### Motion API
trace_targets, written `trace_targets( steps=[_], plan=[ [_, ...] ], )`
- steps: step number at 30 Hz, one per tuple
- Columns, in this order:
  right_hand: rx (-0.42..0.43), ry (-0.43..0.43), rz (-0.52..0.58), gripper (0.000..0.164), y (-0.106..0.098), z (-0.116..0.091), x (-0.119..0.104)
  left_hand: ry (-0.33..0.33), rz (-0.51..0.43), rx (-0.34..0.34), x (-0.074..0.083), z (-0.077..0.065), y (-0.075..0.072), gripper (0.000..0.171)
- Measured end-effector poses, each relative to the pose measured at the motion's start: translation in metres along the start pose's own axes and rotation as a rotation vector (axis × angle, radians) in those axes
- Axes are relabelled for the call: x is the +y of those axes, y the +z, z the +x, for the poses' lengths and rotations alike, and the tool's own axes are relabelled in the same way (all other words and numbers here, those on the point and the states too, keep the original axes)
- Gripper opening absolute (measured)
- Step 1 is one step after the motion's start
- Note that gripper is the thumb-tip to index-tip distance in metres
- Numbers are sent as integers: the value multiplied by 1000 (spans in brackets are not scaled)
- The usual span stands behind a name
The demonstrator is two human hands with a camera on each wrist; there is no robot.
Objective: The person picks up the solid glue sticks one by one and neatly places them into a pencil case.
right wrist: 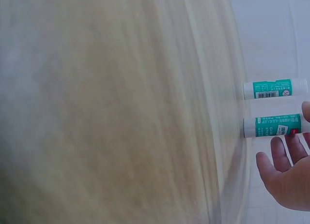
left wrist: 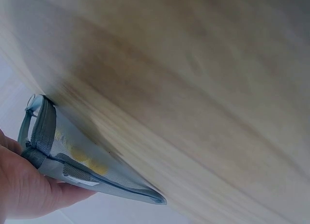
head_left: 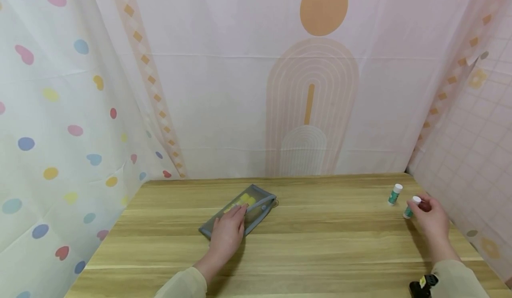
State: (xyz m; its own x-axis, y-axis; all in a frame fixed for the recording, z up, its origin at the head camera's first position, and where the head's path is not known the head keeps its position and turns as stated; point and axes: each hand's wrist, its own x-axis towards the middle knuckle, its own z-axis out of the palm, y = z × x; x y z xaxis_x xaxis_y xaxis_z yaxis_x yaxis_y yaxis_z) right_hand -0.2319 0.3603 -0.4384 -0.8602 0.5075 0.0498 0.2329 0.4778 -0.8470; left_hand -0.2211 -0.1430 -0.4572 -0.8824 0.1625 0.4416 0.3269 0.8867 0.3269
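A grey mesh zip pouch [head_left: 260, 194] lies slantwise on the table left of centre, with yellow things [head_left: 245, 199] showing through its mesh. My left hand [head_left: 229, 232] holds the pouch from above across its zip edge. In the left wrist view the thumb [left wrist: 72, 195] lies along the pouch's side, and the fingertips are mostly out of frame. At the far right, my right hand [head_left: 434, 220] pinches a white-capped green glue stick [head_left: 408, 212] between thumb and fingers, near its top. A second glue stick [head_left: 394, 196] stands upright just beyond it.
The wooden table [head_left: 320, 244] meets a patterned curtain [head_left: 224, 111] at the back. A dotted curtain [head_left: 60, 146] hangs at the left, and a grid-patterned one [head_left: 480, 155] at the right. A black device [head_left: 422, 285] sits on my right wrist.
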Motion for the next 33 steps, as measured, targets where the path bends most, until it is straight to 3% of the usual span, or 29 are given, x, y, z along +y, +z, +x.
trace_targets(
  steps=[9,25,33],
  plan=[
    [1,13,1,51,1,1,-1,-4,1,-3,0,0,0,37],
    [82,-51,11,37,5,1,5,3,5,-3,0,1,0,37],
    [39,-5,9,43,3,-1,4,4,1,5,1,1,1,36]
  ],
)
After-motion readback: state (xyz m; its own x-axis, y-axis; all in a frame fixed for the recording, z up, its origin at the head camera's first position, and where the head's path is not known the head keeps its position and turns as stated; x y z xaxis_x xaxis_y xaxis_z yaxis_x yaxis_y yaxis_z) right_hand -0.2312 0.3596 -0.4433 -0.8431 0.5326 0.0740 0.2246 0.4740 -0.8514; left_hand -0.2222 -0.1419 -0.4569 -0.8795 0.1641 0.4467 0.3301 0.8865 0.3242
